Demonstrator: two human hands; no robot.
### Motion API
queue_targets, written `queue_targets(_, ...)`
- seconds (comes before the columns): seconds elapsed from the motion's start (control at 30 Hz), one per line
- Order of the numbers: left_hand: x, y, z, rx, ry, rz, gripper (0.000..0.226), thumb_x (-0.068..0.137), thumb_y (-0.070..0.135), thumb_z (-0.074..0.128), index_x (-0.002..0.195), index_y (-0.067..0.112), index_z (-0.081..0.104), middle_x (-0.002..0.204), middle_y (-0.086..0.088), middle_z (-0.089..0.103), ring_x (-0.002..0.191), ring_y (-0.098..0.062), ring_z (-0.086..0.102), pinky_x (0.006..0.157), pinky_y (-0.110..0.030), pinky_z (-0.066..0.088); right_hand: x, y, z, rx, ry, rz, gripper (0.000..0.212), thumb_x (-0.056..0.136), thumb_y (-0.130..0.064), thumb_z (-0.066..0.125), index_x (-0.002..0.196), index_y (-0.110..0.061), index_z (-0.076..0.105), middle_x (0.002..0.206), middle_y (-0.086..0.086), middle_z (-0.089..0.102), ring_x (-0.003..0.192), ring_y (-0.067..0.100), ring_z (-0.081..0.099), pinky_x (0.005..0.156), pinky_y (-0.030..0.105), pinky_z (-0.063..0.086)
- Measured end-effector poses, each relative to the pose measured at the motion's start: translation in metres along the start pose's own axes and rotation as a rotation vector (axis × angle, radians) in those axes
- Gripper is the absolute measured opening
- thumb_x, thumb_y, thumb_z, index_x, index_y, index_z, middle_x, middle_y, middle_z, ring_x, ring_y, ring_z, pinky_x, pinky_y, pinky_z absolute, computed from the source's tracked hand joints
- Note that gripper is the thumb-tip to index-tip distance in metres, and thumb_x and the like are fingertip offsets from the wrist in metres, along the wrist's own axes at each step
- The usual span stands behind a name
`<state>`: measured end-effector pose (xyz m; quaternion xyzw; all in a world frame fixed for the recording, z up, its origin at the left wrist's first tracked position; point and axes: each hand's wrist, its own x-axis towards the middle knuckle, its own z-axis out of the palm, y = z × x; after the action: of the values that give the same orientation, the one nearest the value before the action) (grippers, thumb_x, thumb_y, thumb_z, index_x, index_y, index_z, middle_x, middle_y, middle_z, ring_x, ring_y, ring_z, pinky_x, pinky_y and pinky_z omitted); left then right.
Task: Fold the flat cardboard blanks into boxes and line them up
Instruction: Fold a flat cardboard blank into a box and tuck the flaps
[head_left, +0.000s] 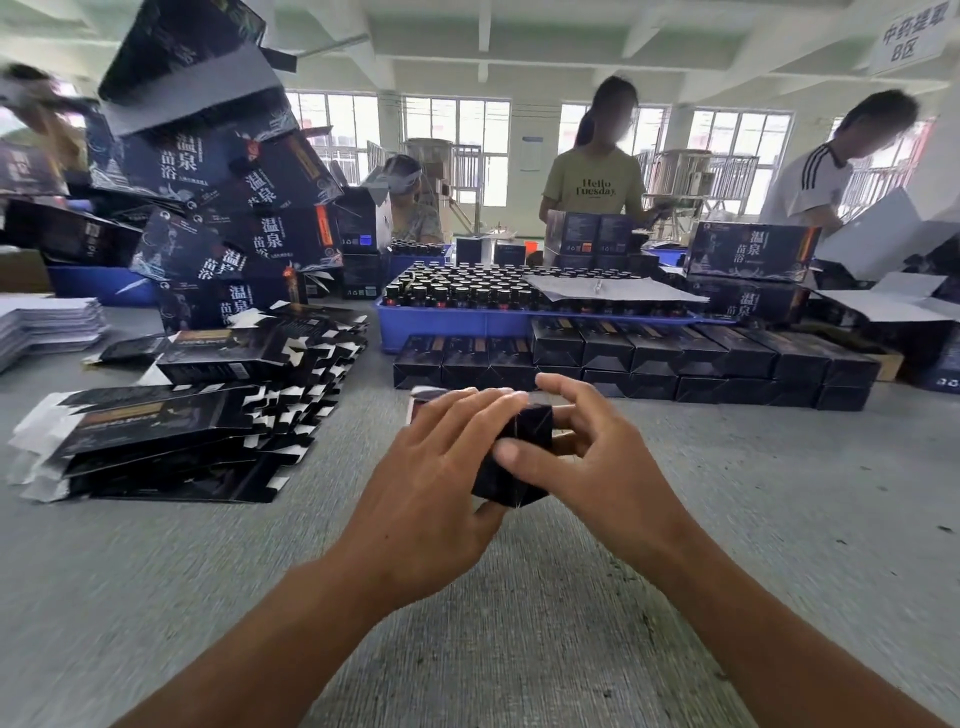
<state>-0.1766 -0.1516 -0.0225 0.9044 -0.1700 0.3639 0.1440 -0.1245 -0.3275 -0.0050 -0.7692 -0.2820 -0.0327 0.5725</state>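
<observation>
Head view shows my left hand (441, 457) and right hand (587, 457) both curled around a small dark box (519, 457), held just above the grey surface (519, 597), each grip pinching its sides. I judge it light, thin card, easily creased, so I'd hold the edges. Finished boxes (649, 358) line up behind; flat blanks (171, 426) lie left.

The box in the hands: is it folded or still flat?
Folded: the box shows several faces between left hand and right hand.
</observation>
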Motion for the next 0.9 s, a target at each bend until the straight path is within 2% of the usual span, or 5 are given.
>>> queue_targets(0.23,0.001,-0.002,0.000,0.036,0.100,-0.162,0.084,0.081,0.018,0.078,0.153,0.022,0.034,0.158,-0.003,0.034,0.145,-0.025,0.032,0.115,-0.051,0.035,0.009,0.006,-0.003,0.157,0.168,0.160,0.075,0.060,-0.029,0.075,0.131,-0.031,0.051,0.101,0.003,0.069,0.088,0.016,0.071,0.073,0.028,0.060)
queue_targets(0.43,0.010,-0.009,-0.007,-0.703,0.155,-0.683,0.061,0.093,0.044,0.063,0.148,0.040,0.034,0.130,0.008,0.062,0.112,-0.001,0.061,0.084,-0.013,0.046,0.011,0.012,-0.003,0.206,-0.070,0.248,0.061,0.051,-0.017,0.079,0.109,-0.020,0.062,0.095,-0.002,0.077,0.089,0.015,0.075,0.078,0.030,0.059)
queue_targets(0.57,0.013,-0.010,-0.011,-0.944,0.194,-0.648,0.042,0.095,0.029,0.066,0.112,0.059,0.044,0.107,0.012,0.074,0.093,0.003,0.069,0.063,-0.006,0.050,0.008,0.014,0.001,0.066,-0.192,0.240,0.057,0.066,-0.018,0.087,0.116,-0.022,0.060,0.100,-0.010,0.077,0.091,0.006,0.073,0.078,0.022,0.056)
queue_targets(0.7,0.011,-0.007,-0.011,-0.955,0.160,-0.556,0.055,0.088,0.022,0.075,0.118,0.058,0.046,0.104,0.015,0.073,0.093,-0.005,0.072,0.066,-0.014,0.055,0.008,0.008,-0.004,0.151,-0.027,0.127,0.046,0.084,-0.027,0.079,0.124,-0.031,0.056,0.109,-0.013,0.071,0.096,-0.009,0.067,0.067,0.006,0.052)
queue_targets(0.9,0.006,-0.001,-0.008,-0.806,0.058,-0.436,0.059,0.088,0.028,0.075,0.123,0.066,0.046,0.111,0.027,0.064,0.100,-0.001,0.067,0.072,-0.018,0.057,0.007,0.000,-0.008,0.276,0.101,-0.074,0.042,0.092,-0.014,0.071,0.126,-0.037,0.060,0.113,-0.020,0.071,0.105,-0.002,0.068,0.075,0.010,0.054)
